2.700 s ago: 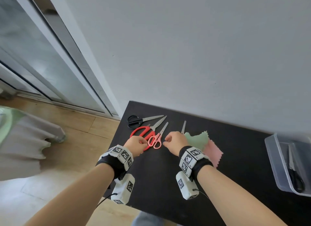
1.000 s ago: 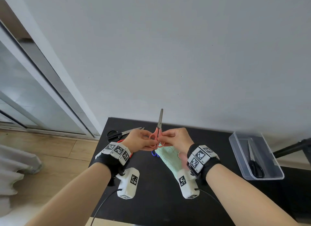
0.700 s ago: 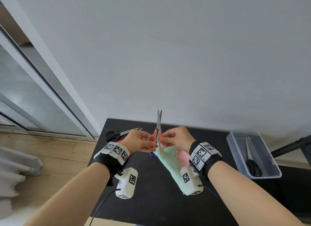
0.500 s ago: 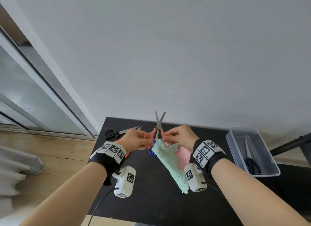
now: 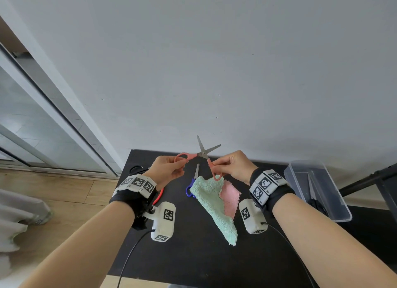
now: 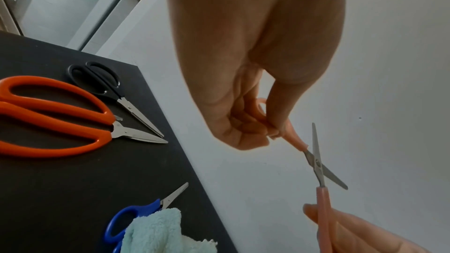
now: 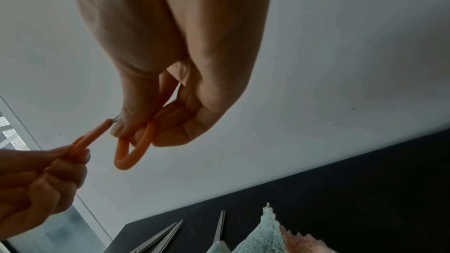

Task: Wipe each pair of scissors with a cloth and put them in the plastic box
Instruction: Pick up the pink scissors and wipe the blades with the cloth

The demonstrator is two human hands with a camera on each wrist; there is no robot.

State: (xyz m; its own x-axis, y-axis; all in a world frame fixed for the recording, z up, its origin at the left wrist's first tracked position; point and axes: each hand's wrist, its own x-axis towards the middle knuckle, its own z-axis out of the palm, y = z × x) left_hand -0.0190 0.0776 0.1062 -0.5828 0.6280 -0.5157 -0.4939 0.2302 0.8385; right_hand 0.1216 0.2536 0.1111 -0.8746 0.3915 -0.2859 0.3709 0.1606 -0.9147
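Small pink-handled scissors point(image 5: 203, 153) are held up above the black table point(image 5: 193, 257), blades spread wide. My left hand point(image 5: 180, 165) grips one handle loop, and my right hand point(image 5: 217, 165) pinches the other handle. The wrist views show the same: left hand point(image 6: 255, 132) on the scissors point(image 6: 316, 163), right hand point(image 7: 146, 128) on the handle loop point(image 7: 131, 153). A green cloth point(image 5: 212, 204) and a pink cloth point(image 5: 231, 199) lie on the table under the hands. The clear plastic box point(image 5: 306, 164) stands at the right with black scissors point(image 5: 312, 191) inside.
Blue-handled scissors point(image 6: 136, 216) lie partly under the green cloth point(image 6: 155, 232). Large orange scissors point(image 6: 53, 114) and black scissors point(image 6: 97, 80) lie at the table's far left corner. A white wall rises right behind the table. A black stand point(image 5: 365, 180) is beside the box.
Both hands lifted the pink scissors off the table. In the last second they pulled the handles apart, so the blades went from closed to wide open.
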